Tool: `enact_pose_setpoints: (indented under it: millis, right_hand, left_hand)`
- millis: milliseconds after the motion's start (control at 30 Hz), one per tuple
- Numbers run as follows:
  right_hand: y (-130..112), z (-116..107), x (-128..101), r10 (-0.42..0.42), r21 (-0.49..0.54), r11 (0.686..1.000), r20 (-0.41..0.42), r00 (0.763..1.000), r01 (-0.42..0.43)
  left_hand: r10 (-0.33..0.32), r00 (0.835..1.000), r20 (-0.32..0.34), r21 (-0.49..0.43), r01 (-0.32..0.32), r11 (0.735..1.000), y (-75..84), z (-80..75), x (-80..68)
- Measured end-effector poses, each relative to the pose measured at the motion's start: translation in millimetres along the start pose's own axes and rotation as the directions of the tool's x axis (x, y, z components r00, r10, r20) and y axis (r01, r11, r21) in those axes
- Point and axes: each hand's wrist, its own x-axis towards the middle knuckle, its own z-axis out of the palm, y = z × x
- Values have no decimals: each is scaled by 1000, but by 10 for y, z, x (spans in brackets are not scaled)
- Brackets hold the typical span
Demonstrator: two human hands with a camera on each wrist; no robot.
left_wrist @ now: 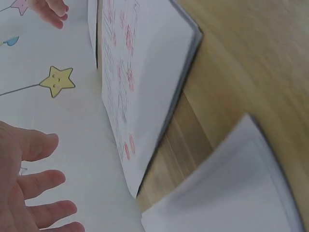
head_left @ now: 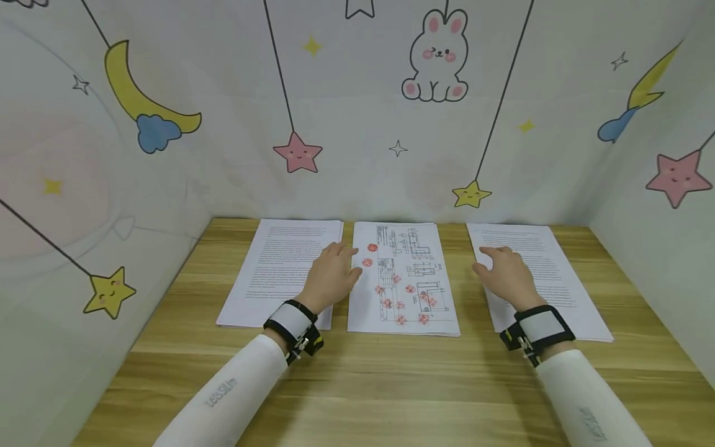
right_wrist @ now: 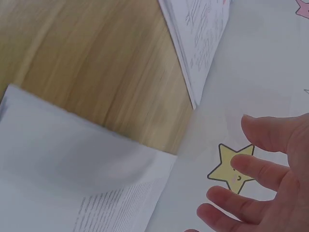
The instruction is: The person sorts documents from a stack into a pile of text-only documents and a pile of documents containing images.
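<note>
Three stacks of paper lie side by side on the wooden table. My left hand (head_left: 331, 276) hovers over the right side of the left stack (head_left: 282, 261), which carries printed text, its fingers spread and holding nothing. In the middle sits a stack (head_left: 365, 310) whose top sheet has technical drawings and several red stamp marks. Above the left edge of the right text stack (head_left: 550, 267) is my right hand (head_left: 507, 274), with loosely extended fingers and nothing in them. Both wrist views show the left fingers (left_wrist: 46, 183) and right fingers (right_wrist: 260, 171) apart from the paper.
The wooden table (head_left: 385, 391) extends in front of the stacks. A pale cloth wall (head_left: 363, 186) with cartoon stars, a moon and a rabbit stands behind it and along both sides. Each wrist wears a strapped camera.
</note>
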Motion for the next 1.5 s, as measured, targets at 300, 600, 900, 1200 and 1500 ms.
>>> enact_pose_setpoints:
  millis: [300, 600, 900, 1200, 1500]
  right_hand:
    - [383, -124, -45, 54, -68, 996, 65, 996, -50]
    - [746, -152, -92, 138, -131, 984, 155, 978, -118]
    - [1157, -275, -168, 191, -148, 977, 263, 946, -156]
    - [1299, -287, -201, 303, -123, 953, 383, 873, -277]
    - [1334, -246, -248, 301, -107, 953, 400, 866, -282]
  left_hand:
    - [144, 986, 83, 50, -148, 988, 384, 202, 63]
    - [224, 954, 202, 106, -248, 963, 680, 295, 57]
    - [265, 937, 228, 119, -297, 947, 849, 347, 107]
    - [348, 874, 338, 122, -408, 905, 1164, 548, 91]
    - [415, 830, 372, 166, -500, 850, 1430, 793, 68]
